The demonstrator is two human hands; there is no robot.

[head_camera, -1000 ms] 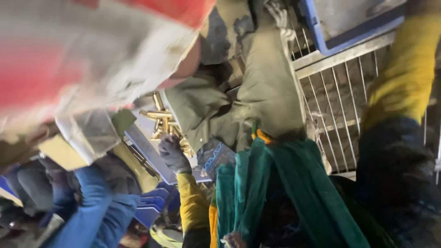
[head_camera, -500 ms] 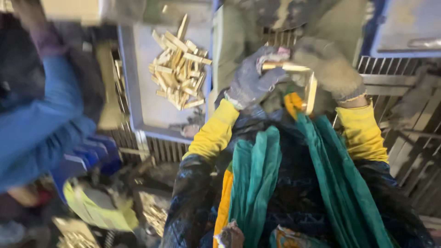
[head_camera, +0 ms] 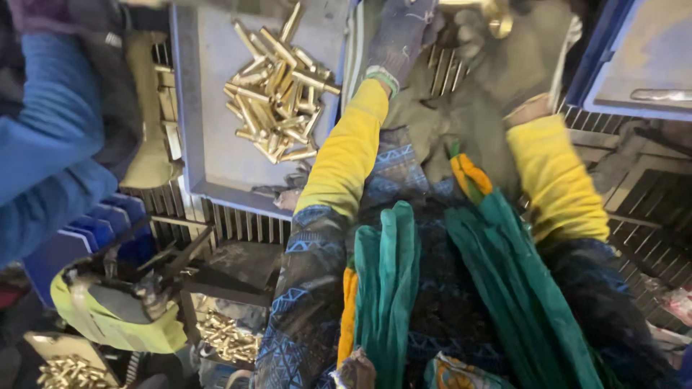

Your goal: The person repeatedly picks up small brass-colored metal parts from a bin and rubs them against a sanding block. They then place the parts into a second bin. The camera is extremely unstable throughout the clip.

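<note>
Head view, hands: the left hand (head_camera: 400, 32) and the right hand (head_camera: 515, 50), both in grey work gloves, were raised together at the top edge, over the metal grating (head_camera: 634, 187).
Fingers: the right ones were curled round a brass piece (head_camera: 494, 13), so it sat clamped in the palm; whether the left ones were apart or together could not be told, being blurred and partly cut off.
Brass rods (head_camera: 277, 86): heaped loose in the grey tray (head_camera: 209, 144), just left of the left forearm, within easy reach.
Counts: two gloved hands, one heap of too many rods to count, one grey tray, one blue tray (head_camera: 641, 65) at the right.
Neighbour: a blue sleeve (head_camera: 43, 144) at the left, apart from the hands.
</note>
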